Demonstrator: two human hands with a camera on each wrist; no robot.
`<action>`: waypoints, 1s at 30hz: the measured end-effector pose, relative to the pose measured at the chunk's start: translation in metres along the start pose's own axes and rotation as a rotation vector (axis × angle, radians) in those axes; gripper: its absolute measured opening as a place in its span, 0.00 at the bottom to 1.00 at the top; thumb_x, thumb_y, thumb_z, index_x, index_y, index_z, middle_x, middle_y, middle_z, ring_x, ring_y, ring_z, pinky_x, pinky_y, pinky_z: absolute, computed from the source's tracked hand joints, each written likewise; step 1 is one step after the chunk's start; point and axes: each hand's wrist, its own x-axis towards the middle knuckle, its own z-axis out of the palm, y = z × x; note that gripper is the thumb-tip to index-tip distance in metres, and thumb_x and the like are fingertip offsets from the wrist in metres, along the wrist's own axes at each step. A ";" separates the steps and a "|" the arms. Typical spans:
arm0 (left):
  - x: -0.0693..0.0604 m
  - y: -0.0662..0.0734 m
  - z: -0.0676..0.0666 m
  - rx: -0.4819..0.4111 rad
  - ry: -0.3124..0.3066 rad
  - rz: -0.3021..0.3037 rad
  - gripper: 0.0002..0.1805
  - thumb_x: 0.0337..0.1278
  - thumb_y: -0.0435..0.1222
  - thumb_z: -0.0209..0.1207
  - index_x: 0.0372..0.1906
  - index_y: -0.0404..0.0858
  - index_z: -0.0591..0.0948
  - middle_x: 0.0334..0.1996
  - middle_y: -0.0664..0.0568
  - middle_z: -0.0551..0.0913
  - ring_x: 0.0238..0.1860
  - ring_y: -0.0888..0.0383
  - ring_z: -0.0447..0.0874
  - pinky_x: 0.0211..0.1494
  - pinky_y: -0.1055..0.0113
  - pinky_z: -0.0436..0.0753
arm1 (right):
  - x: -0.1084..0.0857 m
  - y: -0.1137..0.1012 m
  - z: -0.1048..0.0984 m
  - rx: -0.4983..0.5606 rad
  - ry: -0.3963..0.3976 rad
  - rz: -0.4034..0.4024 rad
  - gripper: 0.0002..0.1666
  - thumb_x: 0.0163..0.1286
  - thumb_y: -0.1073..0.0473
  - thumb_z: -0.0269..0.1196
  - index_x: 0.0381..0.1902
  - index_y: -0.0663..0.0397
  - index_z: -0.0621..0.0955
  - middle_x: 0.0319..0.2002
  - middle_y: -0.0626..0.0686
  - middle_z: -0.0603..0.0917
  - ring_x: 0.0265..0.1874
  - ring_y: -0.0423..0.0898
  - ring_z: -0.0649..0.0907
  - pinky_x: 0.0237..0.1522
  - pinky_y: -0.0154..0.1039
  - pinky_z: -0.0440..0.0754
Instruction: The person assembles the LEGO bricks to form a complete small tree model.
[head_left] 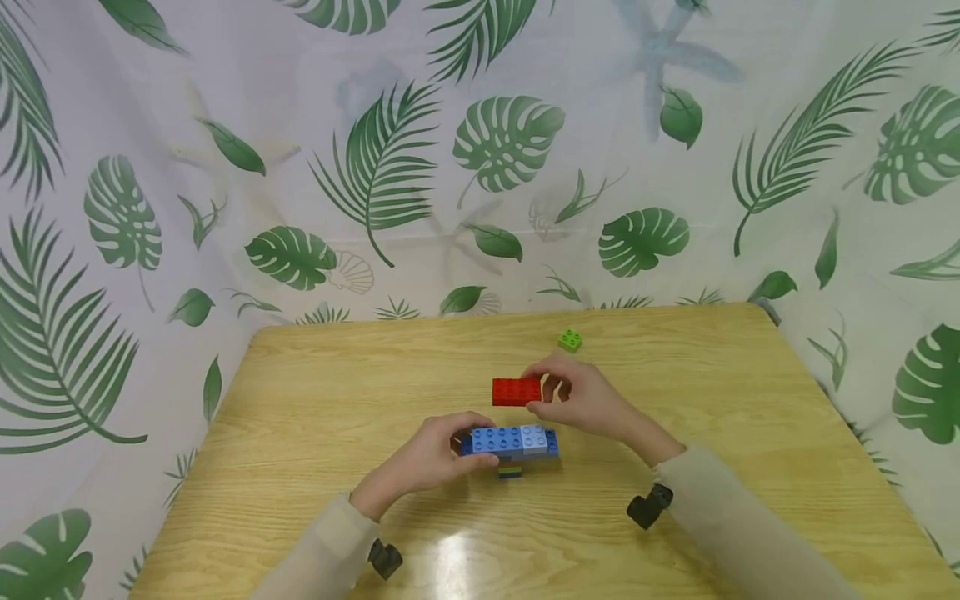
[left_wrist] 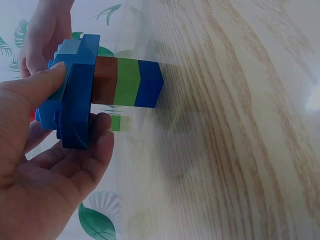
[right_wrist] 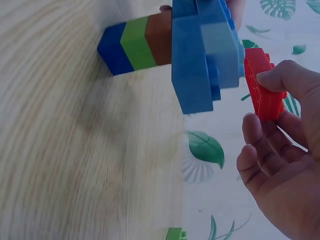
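Observation:
A tower of toy building bricks (head_left: 497, 440) stands on the table: a narrow column of a dark blue, a green and a brown brick (left_wrist: 105, 80), topped by wider blue layers with a light blue brick (head_left: 534, 438) at the right. My left hand (head_left: 431, 457) grips the left end of the blue layers, thumb on the near side. In my right hand (head_left: 581, 396) a red brick (head_left: 516, 392) is pinched by its right end. The right wrist view shows that red brick (right_wrist: 261, 84) tilted, just above and apart from the tower's studs.
A small lime green brick (head_left: 570, 340) lies near the table's back edge. The wooden table (head_left: 337, 375) meets a leaf-printed curtain (head_left: 405, 208) behind and at both sides. Black wrist cameras (head_left: 649, 507) sit on both sleeves.

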 end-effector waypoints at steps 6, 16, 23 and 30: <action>0.000 -0.001 -0.001 0.009 -0.005 0.015 0.26 0.67 0.47 0.70 0.65 0.42 0.81 0.54 0.50 0.86 0.45 0.56 0.81 0.46 0.70 0.81 | -0.011 -0.008 0.002 -0.035 -0.031 -0.047 0.20 0.66 0.57 0.75 0.55 0.45 0.86 0.46 0.43 0.85 0.45 0.48 0.80 0.44 0.38 0.79; 0.000 -0.002 -0.001 0.001 -0.001 0.037 0.26 0.68 0.46 0.70 0.64 0.40 0.81 0.51 0.51 0.87 0.42 0.61 0.81 0.44 0.70 0.82 | -0.022 -0.016 0.011 -0.026 -0.082 -0.097 0.19 0.65 0.58 0.76 0.54 0.45 0.86 0.46 0.43 0.85 0.46 0.48 0.81 0.45 0.43 0.80; -0.001 -0.001 0.000 -0.016 0.004 0.025 0.24 0.66 0.45 0.71 0.63 0.42 0.82 0.50 0.53 0.88 0.41 0.63 0.82 0.45 0.70 0.83 | -0.026 -0.021 0.017 -0.017 -0.100 -0.119 0.19 0.65 0.59 0.75 0.54 0.48 0.85 0.46 0.44 0.86 0.44 0.46 0.80 0.44 0.47 0.81; -0.001 -0.001 0.000 -0.019 0.011 0.026 0.24 0.66 0.45 0.71 0.63 0.43 0.82 0.50 0.54 0.88 0.41 0.63 0.83 0.44 0.70 0.83 | -0.028 -0.019 0.018 -0.009 -0.095 -0.155 0.19 0.66 0.61 0.75 0.54 0.50 0.85 0.46 0.46 0.86 0.43 0.42 0.81 0.43 0.45 0.83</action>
